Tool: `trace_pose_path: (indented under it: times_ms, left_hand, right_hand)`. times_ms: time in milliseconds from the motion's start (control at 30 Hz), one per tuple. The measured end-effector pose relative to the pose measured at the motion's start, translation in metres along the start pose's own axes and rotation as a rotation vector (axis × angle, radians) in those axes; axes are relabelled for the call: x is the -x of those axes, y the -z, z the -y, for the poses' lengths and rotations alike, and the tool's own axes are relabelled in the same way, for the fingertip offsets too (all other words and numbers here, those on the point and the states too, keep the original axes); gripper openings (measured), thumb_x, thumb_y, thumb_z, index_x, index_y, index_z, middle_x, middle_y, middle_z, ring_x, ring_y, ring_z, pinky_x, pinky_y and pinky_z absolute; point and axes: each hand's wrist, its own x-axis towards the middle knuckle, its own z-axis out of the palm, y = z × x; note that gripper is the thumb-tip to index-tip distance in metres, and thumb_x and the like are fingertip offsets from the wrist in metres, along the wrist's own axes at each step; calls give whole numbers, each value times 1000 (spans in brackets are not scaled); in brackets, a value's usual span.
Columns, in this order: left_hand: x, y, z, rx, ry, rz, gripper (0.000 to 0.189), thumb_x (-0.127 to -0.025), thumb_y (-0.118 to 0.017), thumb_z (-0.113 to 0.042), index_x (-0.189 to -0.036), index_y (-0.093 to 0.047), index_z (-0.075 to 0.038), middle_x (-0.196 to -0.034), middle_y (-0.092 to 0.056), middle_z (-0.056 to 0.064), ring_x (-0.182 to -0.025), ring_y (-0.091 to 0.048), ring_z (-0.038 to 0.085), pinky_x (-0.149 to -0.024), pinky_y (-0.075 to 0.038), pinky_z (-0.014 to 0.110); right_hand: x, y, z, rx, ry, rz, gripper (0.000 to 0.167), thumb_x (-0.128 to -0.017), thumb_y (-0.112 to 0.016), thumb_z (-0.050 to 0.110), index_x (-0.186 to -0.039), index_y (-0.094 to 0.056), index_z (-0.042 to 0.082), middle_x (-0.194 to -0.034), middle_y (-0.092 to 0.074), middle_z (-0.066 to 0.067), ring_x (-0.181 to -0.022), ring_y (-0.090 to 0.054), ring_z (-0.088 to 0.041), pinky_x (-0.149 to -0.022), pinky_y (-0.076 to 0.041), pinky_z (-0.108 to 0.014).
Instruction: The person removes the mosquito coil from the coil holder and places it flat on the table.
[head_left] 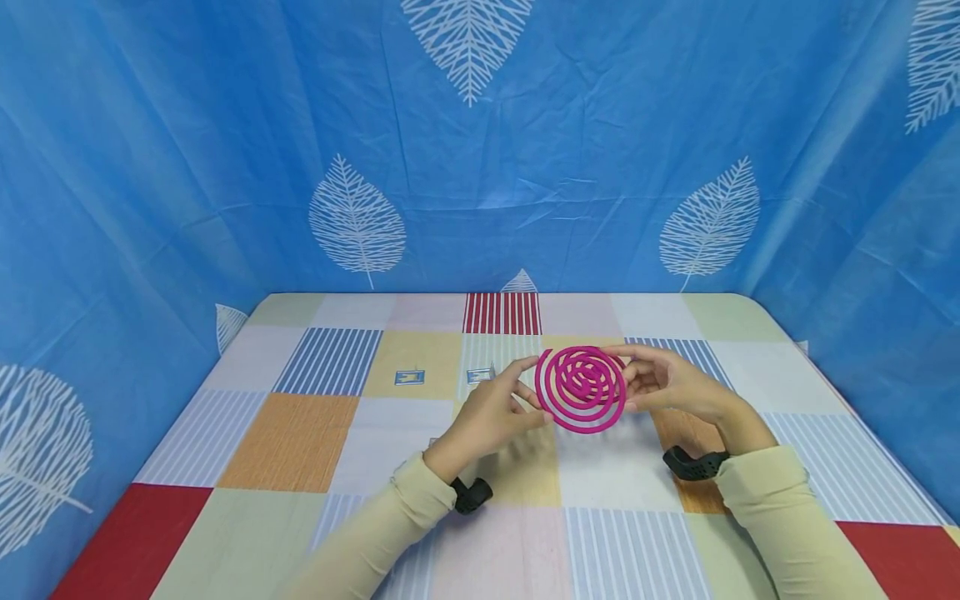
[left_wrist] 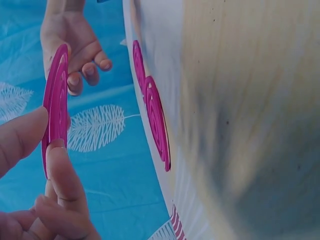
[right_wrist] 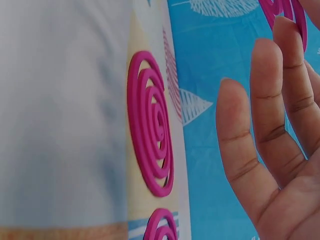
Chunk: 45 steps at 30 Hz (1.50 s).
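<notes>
Between my hands a pink spiral mosquito coil point(head_left: 583, 385) is held up above the table, its flat face towards the head camera. My left hand point(head_left: 491, 410) pinches its left edge between thumb and fingers. At the opposite edge, my right hand point(head_left: 678, 385) holds it with the index finger along the top and the thumb lower down; the other fingers are loosely bent. In the left wrist view the held coil point(left_wrist: 55, 100) shows nearly edge-on. Two more pink coils lie on the table beyond, a nearer one point(right_wrist: 134, 115) and another point(right_wrist: 151, 227), mostly hidden in the head view.
Two small flat metal pieces, one to the left point(head_left: 400, 377) and one by the left hand point(head_left: 471, 377), lie on the patchwork tablecloth point(head_left: 300, 442). A blue curtain point(head_left: 480, 192) with white leaf prints encloses the table's back and sides.
</notes>
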Motion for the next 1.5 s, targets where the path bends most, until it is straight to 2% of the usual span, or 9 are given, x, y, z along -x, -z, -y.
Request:
trace_pose_path:
  times_ms: [233,433,600,700,900,967,1067,1300,1500]
  left_hand:
    - [-2,-8,-1,9,15,32,81,-93,-84,-14,-164,-45,-14,-100,-74,-3,-76,-68,6,-64,-52,26]
    - [-6,-16,-1,-7,30,40,80,-93,-83,-11,-164,-45,-12,-102,-75,-2,-77,-68,5,-64,-51,25]
    - [-7,-21,-2,-12,57,59,80,-93,-83,-10,-164,-46,-11,-99,-74,-5,-76,-66,6,-65,-49,26]
    - [-8,-24,-1,-28,60,68,79,-93,-84,-11,-163,-47,-10,-97,-74,-7,-76,-65,5,-68,-49,26]
    - [-11,-30,0,-63,57,93,79,-92,-84,-10,-162,-48,-10,-97,-75,-7,-73,-64,3,-70,-49,27]
    - [-11,-31,-1,-77,56,99,79,-92,-85,-10,-162,-48,-9,-97,-75,-6,-72,-64,3,-73,-50,27]
    - [-13,-33,-1,-88,67,108,80,-91,-86,-11,-162,-48,-8,-95,-75,-6,-70,-64,3,-75,-50,28]
    - [-14,-36,1,-81,106,143,80,-92,-87,-15,-161,-48,-6,-91,-75,-8,-58,-64,10,-61,-46,24]
    - [-15,-37,1,-73,113,173,79,-92,-87,-12,-160,-49,-5,-87,-72,-8,-56,-64,12,-54,-46,22]
  right_hand:
    - [7,7,-6,-14,21,22,63,-96,-71,-13,-146,-65,24,-106,-77,-4,-97,-73,-15,-87,-61,-27]
    - [12,13,-12,-30,23,54,65,-98,-68,-14,-145,-65,31,-106,-79,-4,-98,-74,-15,-90,-59,-26]
    - [18,15,-14,-87,-28,74,62,-100,-66,-13,-142,-66,32,-106,-80,-5,-98,-75,-15,-91,-58,-26]
    - [20,17,-14,-124,-65,89,58,-101,-65,-12,-141,-67,30,-105,-79,-6,-96,-75,-15,-87,-60,-27]
    - [24,20,-16,-100,-125,125,59,-101,-68,-8,-144,-65,32,-102,-79,-3,-93,-76,-15,-80,-62,-29]
    - [24,20,-18,-76,-139,130,59,-101,-69,-6,-146,-64,31,-101,-79,-4,-92,-76,-16,-82,-63,-30]
    - [24,20,-19,-35,-163,129,56,-101,-71,-3,-151,-62,22,-99,-78,-5,-92,-76,-17,-85,-62,-29]
    - [25,22,-20,0,-203,155,54,-101,-71,-1,-153,-60,11,-99,-80,-7,-90,-75,-17,-77,-55,-25]
    - [26,22,-25,-1,-205,182,52,-102,-67,-2,-150,-49,-11,-99,-81,-9,-86,-75,-17,-79,-57,-27]
